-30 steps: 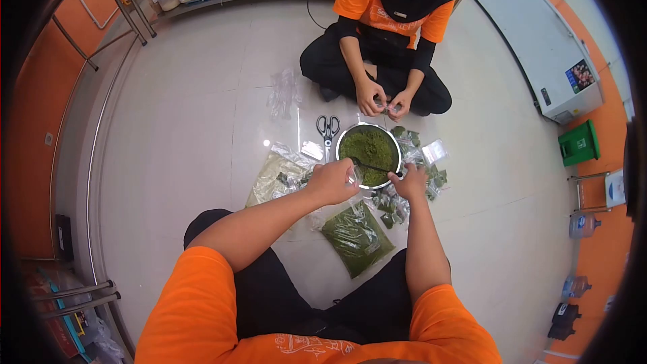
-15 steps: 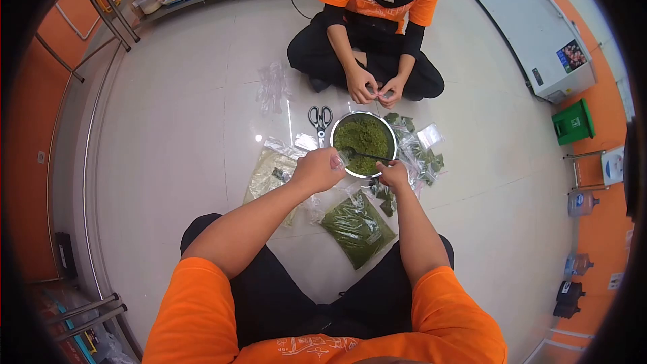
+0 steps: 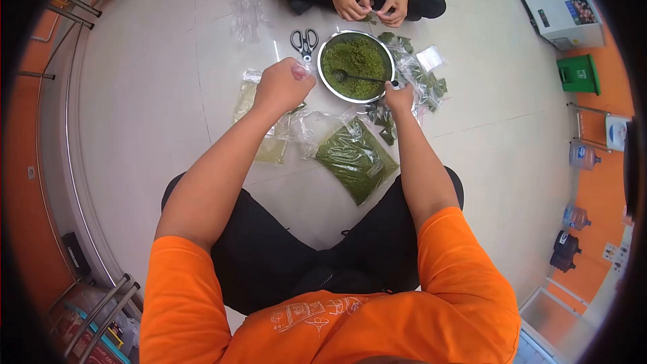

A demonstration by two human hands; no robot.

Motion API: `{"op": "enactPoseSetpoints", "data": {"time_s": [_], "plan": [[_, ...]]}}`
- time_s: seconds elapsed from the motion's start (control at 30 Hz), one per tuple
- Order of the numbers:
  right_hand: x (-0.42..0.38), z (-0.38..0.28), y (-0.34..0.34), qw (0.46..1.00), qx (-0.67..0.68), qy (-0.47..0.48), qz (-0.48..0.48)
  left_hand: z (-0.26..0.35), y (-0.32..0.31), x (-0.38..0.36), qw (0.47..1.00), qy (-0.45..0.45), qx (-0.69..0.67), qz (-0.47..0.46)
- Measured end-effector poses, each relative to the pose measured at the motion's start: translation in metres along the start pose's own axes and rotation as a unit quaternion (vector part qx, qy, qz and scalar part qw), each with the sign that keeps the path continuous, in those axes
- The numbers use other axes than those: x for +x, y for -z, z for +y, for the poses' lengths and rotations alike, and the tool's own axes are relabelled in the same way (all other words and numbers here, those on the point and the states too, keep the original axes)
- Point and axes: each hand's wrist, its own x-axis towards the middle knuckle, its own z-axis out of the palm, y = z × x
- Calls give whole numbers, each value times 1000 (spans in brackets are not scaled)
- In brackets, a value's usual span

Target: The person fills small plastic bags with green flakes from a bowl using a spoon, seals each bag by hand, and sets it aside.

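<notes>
A steel bowl (image 3: 321, 85) on the floor holds a green chopped mixture (image 3: 354, 59), with a black spoon (image 3: 360, 79) lying in it. My right hand (image 3: 399, 96) is closed on the spoon's handle at the bowl's right edge. Left of the bowl, my left hand (image 3: 284, 85) is closed around a bit of clear plastic. Below the bowl lies a flat clear bag of green paste (image 3: 357, 160). Black-handled scissors (image 3: 305, 43) lie at the bowl's upper left. Small bags of green pieces (image 3: 421, 81) lie on its right, and a pale bag (image 3: 271, 148) is at lower left.
Opposite me a person sits cross-legged, their two hands (image 3: 369, 8) pinching something small. A crumpled clear plastic (image 3: 248, 17) is on the floor at upper left. At the right stand a white freezer (image 3: 552, 0), a green bin (image 3: 578, 75) and water bottles (image 3: 583, 156).
The view has tilted down, so the scene sits higher. My left hand has moved left, away from the bowl. The spoon's head now rests farther inside the mixture.
</notes>
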Motion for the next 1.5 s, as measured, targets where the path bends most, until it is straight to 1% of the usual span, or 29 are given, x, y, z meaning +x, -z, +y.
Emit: {"op": "enactPoseSetpoints", "data": {"time_s": [0.03,0.13,0.23,0.27,0.33,0.43,0.5,0.57,0.6,0.7,0.73,0.83,0.93,1.03,1.07,1.17,1.3,1.4,1.5], "plan": [[0,2,-3,998,9,29,55,2,0,0,1000,3,1,-2],[10,5,8,993,79,70,-59,4,-1,-2,1000,10,0,-7],[4,-11,12,991,111,66,-26,2,1,-1,1000,11,-4,-10],[1,-20,13,979,184,61,-58,2,2,0,1000,14,-6,-10],[-8,-40,17,936,326,47,-121,0,1,0,1000,17,-9,-12],[-27,-64,17,856,448,14,-257,-2,-1,0,1000,13,-7,-14],[-34,-74,17,908,339,98,-227,-3,-1,0,1000,7,-1,-14],[-41,-93,31,939,225,176,-192,-3,0,0,1000,9,-9,-15],[-46,-102,38,947,201,170,-186,-4,1,-1,1000,12,-14,-15],[-47,-97,31,930,135,324,-108,-7,5,-2,999,22,-12,-23],[-48,-93,26,893,180,400,-101,-8,4,-2,999,23,-9,-20],[-50,-86,31,882,55,429,-187,-7,6,-2,1000,24,-1,-19],[-44,-96,49,908,52,400,-109,-3,6,-2,999,29,-7,-28],[-35,-95,62,909,66,411,-27,1,4,-2,999,21,-8,-33],[-35,-90,60,917,56,392,-38,2,3,-2,999,18,-3,-35],[-37,-71,42,895,32,437,-82,-1,-3,1,999,8,-3,-37],[-42,-83,51,902,76,424,-34,-1,-9,3,999,8,16,-28],[-38,-68,38,906,58,413,-69,3,-4,-2,999,-31,33,-12],[-51,-67,33,921,53,363,-131,0,-5,-2,1000,-8,11,-25]]}}
